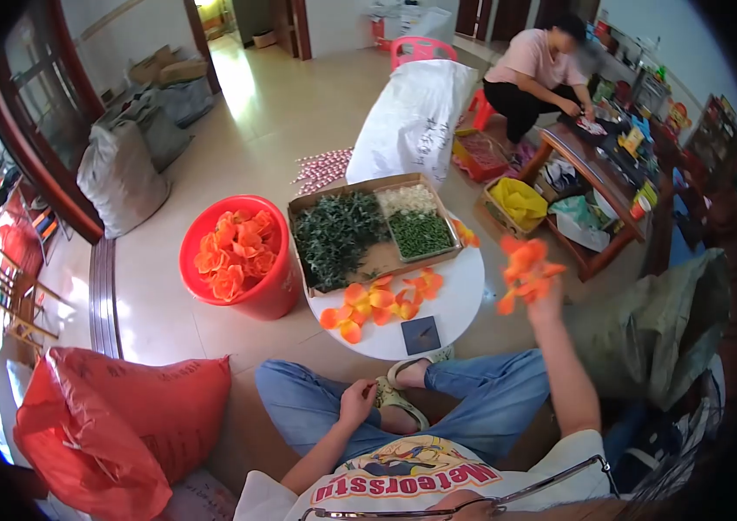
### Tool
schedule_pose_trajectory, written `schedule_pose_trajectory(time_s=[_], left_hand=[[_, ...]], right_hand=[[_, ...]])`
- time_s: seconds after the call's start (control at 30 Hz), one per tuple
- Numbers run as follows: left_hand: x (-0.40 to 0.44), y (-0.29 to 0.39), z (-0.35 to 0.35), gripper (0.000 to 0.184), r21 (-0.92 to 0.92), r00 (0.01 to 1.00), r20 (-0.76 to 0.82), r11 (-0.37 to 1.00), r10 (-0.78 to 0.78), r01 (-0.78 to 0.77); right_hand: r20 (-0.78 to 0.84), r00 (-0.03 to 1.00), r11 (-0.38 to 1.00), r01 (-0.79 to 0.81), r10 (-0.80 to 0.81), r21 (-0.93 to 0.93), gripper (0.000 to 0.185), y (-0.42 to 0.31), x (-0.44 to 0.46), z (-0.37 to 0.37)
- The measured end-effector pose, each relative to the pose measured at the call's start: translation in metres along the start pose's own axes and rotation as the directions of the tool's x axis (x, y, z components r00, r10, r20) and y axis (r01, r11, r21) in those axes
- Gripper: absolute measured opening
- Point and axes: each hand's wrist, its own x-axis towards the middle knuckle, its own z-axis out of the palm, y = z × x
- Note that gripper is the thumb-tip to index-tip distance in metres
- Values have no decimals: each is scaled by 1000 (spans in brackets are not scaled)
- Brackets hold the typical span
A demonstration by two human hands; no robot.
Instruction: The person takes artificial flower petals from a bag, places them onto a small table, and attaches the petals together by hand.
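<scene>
My right hand (546, 297) is raised to the right of the round white table (464, 300), closed on a bunch of orange artificial flowers (525, 265). Over my lap, my left hand (357, 401) is curled closed; what it holds, if anything, is hidden. Along the table's near side lie several loose orange and yellow petal pieces (357, 306), beside a small dark square pad (421, 335). A cardboard box (377, 259) on the table holds dark green sprigs (334, 233), a tray of short green pieces (421, 233) and whitish bits (410, 199).
Left of the table stands a red bucket (273, 300) full of orange flowers. A red sack (117, 425) is at my left, a greenish sack (655, 330) at my right. Beyond the table are a white sack (412, 117) and a person (535, 74) seated at a wooden table (598, 165).
</scene>
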Motion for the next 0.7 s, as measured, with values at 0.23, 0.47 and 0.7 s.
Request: schedule_pose_trajectory(time_s=[0.23, 0.47, 0.7], left_hand=[[-2, 0, -2, 13, 34, 999, -21, 998, 47, -46], [8, 20, -12, 19, 143, 986, -113, 984, 121, -104], [32, 35, -20, 38, 296, 928, -277, 941, 248, -163]], right_hand=[[41, 991, 888, 135, -130, -439, 10, 150, 35, 38], [167, 984, 910, 122, -59, -395, 23, 176, 35, 55], [313, 950, 829, 167, 11, -534, 62, 149, 26, 54]])
